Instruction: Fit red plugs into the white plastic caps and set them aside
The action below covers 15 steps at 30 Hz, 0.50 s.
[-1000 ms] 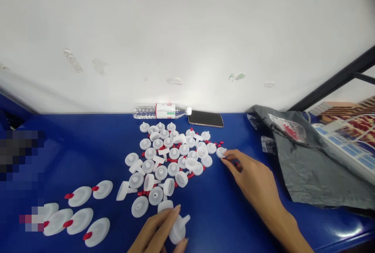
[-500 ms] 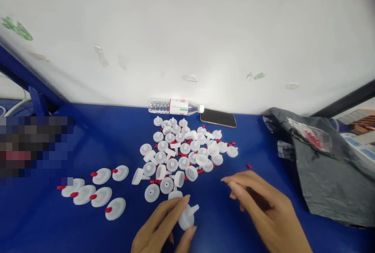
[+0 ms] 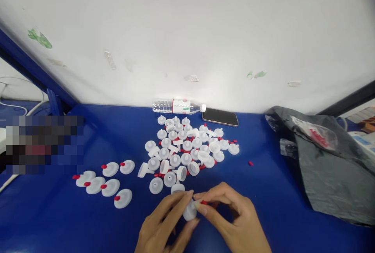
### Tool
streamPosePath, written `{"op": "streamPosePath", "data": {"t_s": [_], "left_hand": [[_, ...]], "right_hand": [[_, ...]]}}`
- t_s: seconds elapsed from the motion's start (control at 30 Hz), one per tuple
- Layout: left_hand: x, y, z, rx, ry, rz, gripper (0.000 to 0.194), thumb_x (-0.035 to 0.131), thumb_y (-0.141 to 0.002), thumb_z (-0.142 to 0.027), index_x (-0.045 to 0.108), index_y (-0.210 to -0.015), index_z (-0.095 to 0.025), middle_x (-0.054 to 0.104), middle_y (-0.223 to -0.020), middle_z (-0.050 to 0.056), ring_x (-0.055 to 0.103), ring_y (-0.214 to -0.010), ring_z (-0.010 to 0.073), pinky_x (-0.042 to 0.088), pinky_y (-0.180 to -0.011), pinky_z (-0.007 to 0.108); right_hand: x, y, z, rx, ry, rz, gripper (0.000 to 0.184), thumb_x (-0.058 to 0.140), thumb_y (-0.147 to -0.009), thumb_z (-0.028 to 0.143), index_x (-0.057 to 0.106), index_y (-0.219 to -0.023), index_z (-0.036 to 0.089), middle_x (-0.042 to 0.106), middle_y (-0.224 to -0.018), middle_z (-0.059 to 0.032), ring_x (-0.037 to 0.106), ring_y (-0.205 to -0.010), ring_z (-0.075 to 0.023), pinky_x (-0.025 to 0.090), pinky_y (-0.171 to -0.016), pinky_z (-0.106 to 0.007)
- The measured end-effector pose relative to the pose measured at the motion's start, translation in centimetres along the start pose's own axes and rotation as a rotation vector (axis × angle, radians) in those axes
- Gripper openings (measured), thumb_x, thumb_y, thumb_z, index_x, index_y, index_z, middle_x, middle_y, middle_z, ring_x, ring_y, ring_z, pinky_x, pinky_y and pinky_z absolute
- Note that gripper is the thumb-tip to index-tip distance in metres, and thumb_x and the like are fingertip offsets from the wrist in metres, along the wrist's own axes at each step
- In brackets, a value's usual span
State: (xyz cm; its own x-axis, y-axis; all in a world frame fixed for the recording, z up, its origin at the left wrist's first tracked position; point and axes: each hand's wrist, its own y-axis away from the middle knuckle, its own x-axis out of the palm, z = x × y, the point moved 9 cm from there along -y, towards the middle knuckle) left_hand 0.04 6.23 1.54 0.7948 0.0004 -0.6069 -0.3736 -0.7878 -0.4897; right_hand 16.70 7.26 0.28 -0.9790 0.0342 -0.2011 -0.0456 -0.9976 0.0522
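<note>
My left hand (image 3: 166,223) pinches a white plastic cap with a spout (image 3: 190,211) low in the middle of the blue table (image 3: 263,190). Right beside it, my right hand (image 3: 231,220) pinches a small red plug (image 3: 204,202) against the white cap's spout. Just beyond my hands lies a heap of several white caps mixed with red plugs (image 3: 187,149). To the left sit several finished white caps with red plugs (image 3: 105,180), laid flat in a loose group.
A clear water bottle (image 3: 178,106) lies against the white wall, a dark phone (image 3: 220,117) next to it. A grey plastic bag (image 3: 328,167) covers the right side. One loose red plug (image 3: 250,163) lies right of the heap.
My right hand drew back from the heap's right edge with a red plug and met my left hand at the white cap. The view shifted left.
</note>
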Motion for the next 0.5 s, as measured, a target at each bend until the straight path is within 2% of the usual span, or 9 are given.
{"op": "streamPosePath", "data": {"t_s": [0.17, 0.27, 0.37, 0.5], "left_hand": [[-0.8, -0.4, -0.9, 0.084, 0.020, -0.054, 0.036, 0.060, -0.103, -0.025, 0.060, -0.138, -0.019, 0.074, -0.120, 0.009, 0.075, -0.105, 0.0148, 0.063, -0.086, 0.018], [-1.0, -0.2, -1.6, 0.110, -0.030, -0.079, 0.038, 0.062, -0.101, -0.022, 0.059, -0.139, -0.017, 0.075, -0.121, 0.010, 0.074, -0.108, 0.0167, 0.063, -0.090, 0.022], [-1.0, 0.3, -2.0, 0.079, -0.073, -0.067, 0.041, 0.064, -0.100, -0.023, 0.057, -0.140, -0.018, 0.075, -0.122, 0.009, 0.074, -0.107, 0.0173, 0.064, -0.090, 0.025], [-1.6, 0.9, -3.0, 0.016, -0.078, -0.093, 0.038, 0.058, -0.104, -0.028, 0.054, -0.141, -0.020, 0.077, -0.116, 0.006, 0.075, -0.101, 0.0134, 0.063, -0.084, 0.020]], "right_hand": [[-0.1, 0.6, -0.7, -0.011, -0.070, -0.034, 0.015, 0.080, -0.087, 0.036, 0.075, -0.082, 0.023, 0.083, -0.092, -0.0052, 0.080, -0.085, -0.0198, 0.062, -0.076, -0.022], [-0.4, 0.7, -0.1, -0.069, -0.047, -0.068, 0.012, 0.080, -0.086, 0.034, 0.077, -0.082, 0.023, 0.082, -0.087, -0.0037, 0.079, -0.079, -0.0184, 0.062, -0.072, -0.021], [-0.2, 1.0, 0.6, -0.129, -0.018, -0.081, 0.011, 0.082, -0.084, 0.032, 0.077, -0.079, 0.024, 0.081, -0.082, -0.0025, 0.078, -0.073, -0.0176, 0.061, -0.068, -0.020], [0.6, 1.8, 0.7, -0.157, -0.111, -0.112, 0.010, 0.084, -0.081, 0.033, 0.078, -0.076, 0.026, 0.080, -0.077, -0.0004, 0.076, -0.070, -0.0164, 0.060, -0.067, -0.018]]}}
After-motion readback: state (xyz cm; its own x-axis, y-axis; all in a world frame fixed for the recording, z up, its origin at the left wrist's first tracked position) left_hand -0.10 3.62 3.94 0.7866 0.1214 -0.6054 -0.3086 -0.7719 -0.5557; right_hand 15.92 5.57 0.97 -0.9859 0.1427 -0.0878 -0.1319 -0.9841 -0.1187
